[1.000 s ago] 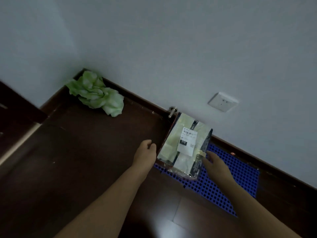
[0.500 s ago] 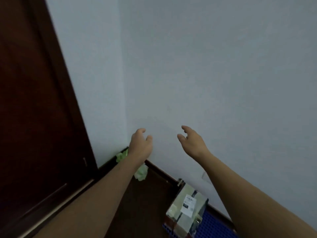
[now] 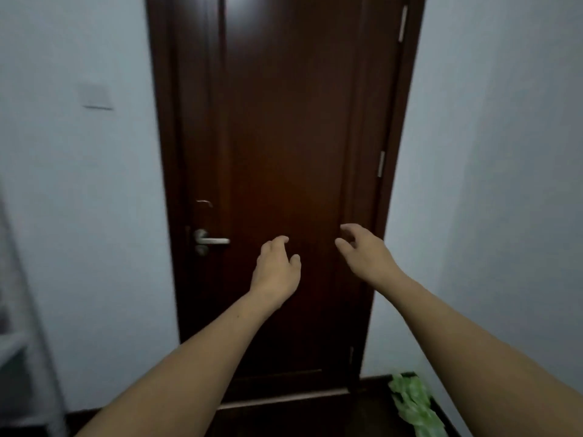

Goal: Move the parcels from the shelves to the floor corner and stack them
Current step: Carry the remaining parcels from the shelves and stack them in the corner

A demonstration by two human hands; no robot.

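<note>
left hand (image 3: 276, 268) fingers loosely curled, holding nothing | right hand (image 3: 366, 257) likewise, just beside it | I see both raised before the dark door (image 3: 284, 121) | parcels outside my view | green crumple (image 3: 413, 405) on floor (image 3: 362, 416), lower right

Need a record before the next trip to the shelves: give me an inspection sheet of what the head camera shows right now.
Surface: dark wood floor, only a strip in view at the bottom.
Job's things: no parcel seen; a blurred pale rack at the left edge, contents cannot be told.
Clutter: crumpled green bundle on the floor in the corner right of the door.
Hands: left hand and right hand raised before the door, apart, fingers loosely curled, holding nothing.
Cables: nothing seen.
Surroundings: dark door, seemingly shut, with a metal handle; pale walls; switch on the left wall.
</note>
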